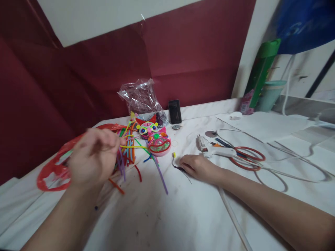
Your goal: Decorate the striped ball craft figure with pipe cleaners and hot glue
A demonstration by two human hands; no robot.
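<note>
My left hand [92, 157] is raised over the left of the table, blurred, its fingers curled inward. Whatever those fingers may hold is hidden. Behind it lie coloured pipe cleaners [130, 150]; a purple pipe cleaner [162, 179] sticks out toward me. My right hand [197, 166] rests on the tabletop, fingers bent down over a thin dark strand with a yellow tip [174, 154]. Between the hands, farther back, sits a round pink craft piece [159, 148] with a green-flecked front. Against it leans a colourful mask-like face [148, 128] with blue eyes and red horns.
A white glue gun [220, 151] and red-handled scissors [250, 153] lie right of my right hand among cables. A black phone [175, 111] leans at the back edge beside a clear plastic bag [141, 96]. A red plastic bag [53, 174] is at left; a green cup [270, 94] stands right.
</note>
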